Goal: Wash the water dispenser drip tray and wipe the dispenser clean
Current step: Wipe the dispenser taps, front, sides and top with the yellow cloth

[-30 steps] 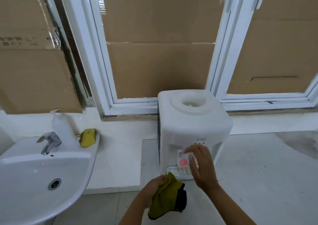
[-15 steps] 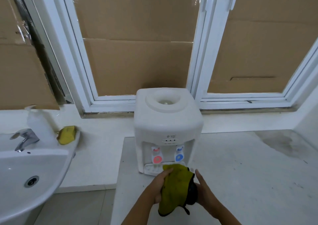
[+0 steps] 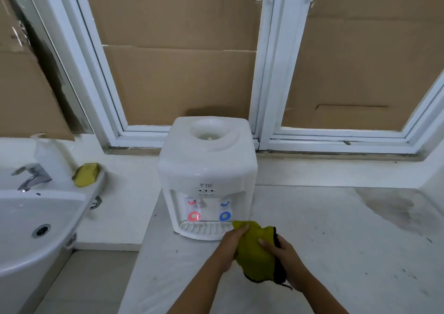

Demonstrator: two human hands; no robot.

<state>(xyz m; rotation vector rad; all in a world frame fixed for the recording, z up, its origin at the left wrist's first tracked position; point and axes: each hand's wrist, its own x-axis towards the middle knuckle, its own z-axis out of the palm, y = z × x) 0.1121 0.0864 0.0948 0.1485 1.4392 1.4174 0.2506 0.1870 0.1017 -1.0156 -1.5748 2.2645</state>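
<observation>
A white countertop water dispenser stands on the grey counter, below the window. Its slotted white drip tray sits in place at the base, under the red tap and the blue tap. Just in front of the tray's right end, a bunched yellow-green cloth with a black edge is held between both hands. My left hand grips its left side. My right hand grips its right side, thumb on the cloth.
A white basin with a chrome faucet is at the left. A yellow sponge and a white pump bottle sit on its rim. The counter stretches right, with a dark stain. Cardboard covers the windows.
My right hand left the dispenser's tap area and came down to take the cloth beside my left hand. The view shifted left, so the dispenser sits more central.
</observation>
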